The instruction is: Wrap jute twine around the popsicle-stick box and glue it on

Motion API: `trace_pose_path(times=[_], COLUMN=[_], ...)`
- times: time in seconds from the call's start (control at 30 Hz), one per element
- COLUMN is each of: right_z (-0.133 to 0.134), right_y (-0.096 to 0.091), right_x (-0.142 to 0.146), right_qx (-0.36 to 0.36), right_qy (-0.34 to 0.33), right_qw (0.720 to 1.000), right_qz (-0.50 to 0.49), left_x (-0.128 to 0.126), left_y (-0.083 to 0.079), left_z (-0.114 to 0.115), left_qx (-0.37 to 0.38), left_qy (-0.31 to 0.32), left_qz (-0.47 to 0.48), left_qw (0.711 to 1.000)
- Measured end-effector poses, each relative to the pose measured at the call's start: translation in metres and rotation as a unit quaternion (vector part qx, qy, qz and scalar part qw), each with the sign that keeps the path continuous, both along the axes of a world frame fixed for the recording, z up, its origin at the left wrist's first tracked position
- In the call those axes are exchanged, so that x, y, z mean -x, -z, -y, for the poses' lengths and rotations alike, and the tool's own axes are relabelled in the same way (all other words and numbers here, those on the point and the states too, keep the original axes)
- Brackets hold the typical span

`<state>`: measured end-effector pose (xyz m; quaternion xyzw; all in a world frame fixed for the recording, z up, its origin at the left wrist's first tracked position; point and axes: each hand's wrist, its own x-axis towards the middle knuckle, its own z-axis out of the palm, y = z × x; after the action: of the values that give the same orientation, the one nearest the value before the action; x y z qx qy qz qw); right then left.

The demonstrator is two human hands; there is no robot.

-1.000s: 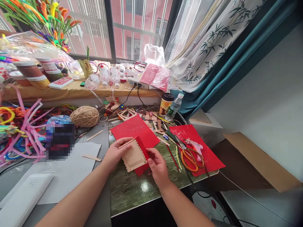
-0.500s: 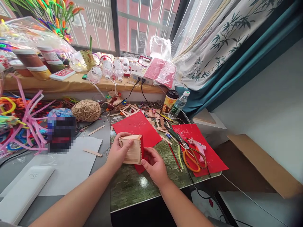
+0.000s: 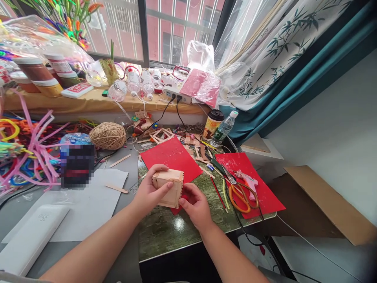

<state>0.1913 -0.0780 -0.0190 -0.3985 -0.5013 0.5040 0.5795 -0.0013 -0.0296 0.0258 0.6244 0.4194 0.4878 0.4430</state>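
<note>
My left hand is wrapped around a small box made of craft sticks, its thumb lying across the near face. The box is held tilted above the table, with its top side and stick-end edge showing. At the lower right edge, my right hand has thumb and curled fingers pinching the box. A bit of red shows between the right fingers and the box; its shape is mostly hidden. Beneath the hands lies a red sheet on the green marbled tabletop.
Right of the hands, orange-handled scissors and a pink glue gun rest on another red sheet. Behind stand a water bottle and a paper cup. Leftward are a twine ball, white paper and a white power bank.
The craft-stick box has turned in my hands: its top side now shows more, and the red right side has mostly gone from sight. It has shifted slightly right.
</note>
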Motion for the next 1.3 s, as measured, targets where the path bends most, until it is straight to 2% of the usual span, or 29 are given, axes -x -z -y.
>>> trace_pose_path(times=[0.13, 0.23, 0.33, 0.53, 0.7, 0.87, 1.1, 1.3], right_z=[0.001, 0.003, 0.004, 0.005, 0.004, 0.003, 0.006, 0.005], right_y=[-0.003, -0.006, -0.008, -0.008, -0.008, -0.007, -0.010, -0.009], right_x=[0.000, -0.002, -0.005, -0.007, -0.008, -0.009, -0.010, -0.012], right_qx=[-0.052, -0.074, -0.075, -0.076, -0.060, -0.053, -0.054, -0.051], right_qy=[0.015, 0.026, 0.045, 0.056, 0.066, 0.067, 0.070, 0.058], right_qw=[0.998, 0.996, 0.995, 0.995, 0.996, 0.996, 0.995, 0.996], right_qz=[0.037, 0.049, 0.044, 0.030, -0.009, -0.024, 0.034, 0.040], left_x=[0.003, 0.002, 0.000, -0.004, 0.000, 0.002, -0.004, -0.006], left_y=[0.000, 0.002, 0.003, 0.002, 0.002, 0.000, -0.001, -0.001], left_z=[0.001, 0.001, 0.000, 0.000, -0.001, -0.004, 0.001, 0.001], left_qx=[-0.106, -0.140, -0.140, -0.144, -0.135, -0.136, -0.138, -0.130], left_qy=[-0.014, -0.003, 0.024, 0.040, 0.096, 0.138, 0.219, 0.215], left_qz=[-0.011, -0.014, -0.030, -0.043, -0.094, -0.095, -0.149, -0.145], left_qw=[0.994, 0.990, 0.989, 0.988, 0.982, 0.976, 0.954, 0.957])
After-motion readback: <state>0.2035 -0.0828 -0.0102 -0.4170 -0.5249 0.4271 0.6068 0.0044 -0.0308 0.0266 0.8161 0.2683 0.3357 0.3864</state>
